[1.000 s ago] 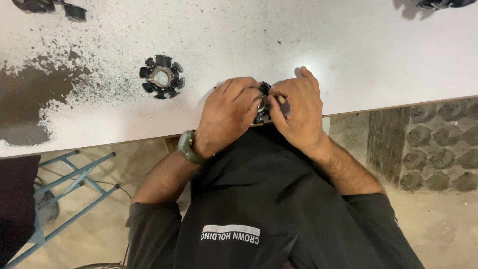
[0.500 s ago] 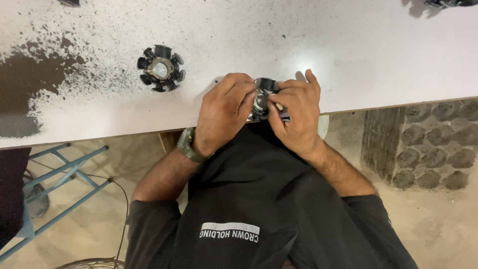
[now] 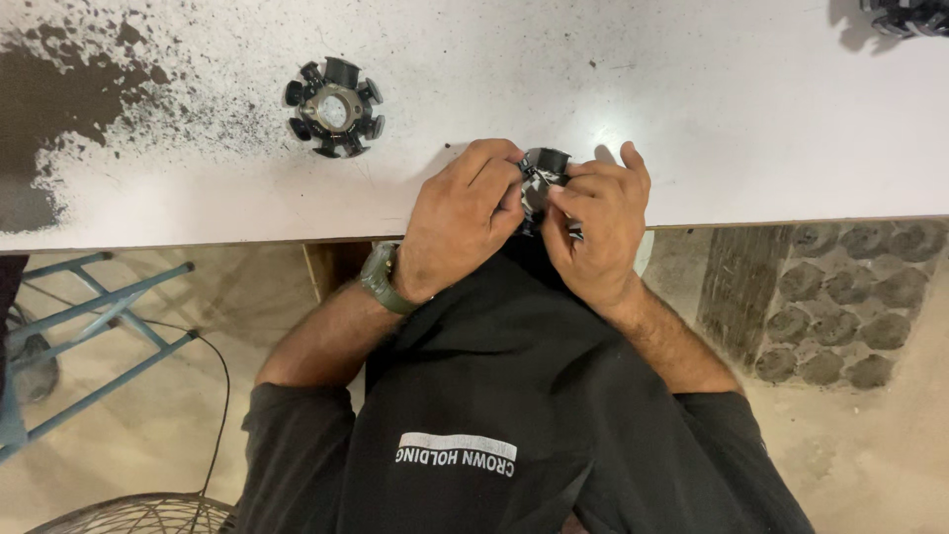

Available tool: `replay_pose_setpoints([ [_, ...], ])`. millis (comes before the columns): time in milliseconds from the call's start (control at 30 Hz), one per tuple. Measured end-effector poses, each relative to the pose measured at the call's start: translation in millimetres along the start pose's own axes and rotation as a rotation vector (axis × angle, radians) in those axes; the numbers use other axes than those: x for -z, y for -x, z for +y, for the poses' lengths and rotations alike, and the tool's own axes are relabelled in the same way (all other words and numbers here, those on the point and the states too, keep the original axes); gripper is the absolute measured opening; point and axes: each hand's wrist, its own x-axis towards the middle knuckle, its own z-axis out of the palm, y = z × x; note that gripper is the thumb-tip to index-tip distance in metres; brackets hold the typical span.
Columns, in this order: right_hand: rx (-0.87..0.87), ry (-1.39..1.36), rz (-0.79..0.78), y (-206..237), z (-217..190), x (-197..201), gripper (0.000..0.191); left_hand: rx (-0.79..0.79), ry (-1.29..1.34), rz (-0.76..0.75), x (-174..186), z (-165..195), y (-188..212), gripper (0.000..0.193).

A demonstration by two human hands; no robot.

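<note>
A small black toothed part [image 3: 545, 170] is held between both hands right at the near edge of the white bench [image 3: 692, 109], above the person's black shirt. The left hand [image 3: 463, 220] is closed over the part from the left, its fingers curled down onto it, and a green watch [image 3: 381, 278] is worn on that wrist. The right hand [image 3: 596, 229] is pinched onto the part from the right, with the fingertips pressed against its middle; only the top of the part is seen between the two hands, and the rest is covered by fingers. A second black toothed ring [image 3: 334, 94] with a metal centre is laid flat on the bench, well apart to the left and further from the edge. The bench top around it is speckled with dark dust, which thickens into a dark patch [image 3: 40, 109] at the far left. To the right of the hands, a wide bare stretch of bench is left open up to the far right corner, where a dark object [image 3: 905, 15] is cut off by the frame. Below the bench edge, a blue metal frame [image 3: 89, 326] is seen on the floor at the left.
</note>
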Motion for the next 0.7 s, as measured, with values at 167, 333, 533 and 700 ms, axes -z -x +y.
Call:
replay_pose_setpoints([
  [167,0.008,0.041,-0.055,-2,7,2,0.034,-0.099,-0.12,-0.02,15,-1,0,0.018],
  [333,-0.08,0.153,0.077,-19,39,21,0.021,-0.078,-0.715,0.328,77,-47,0,0.083],
  [533,-0.112,-0.047,0.286,-15,42,39,0.018,0.279,-0.526,0.031,82,-73,2,0.105],
  [700,-0.135,-0.147,0.134,3,8,19,0.022,0.003,-0.287,-0.179,47,-34,3,0.102],
])
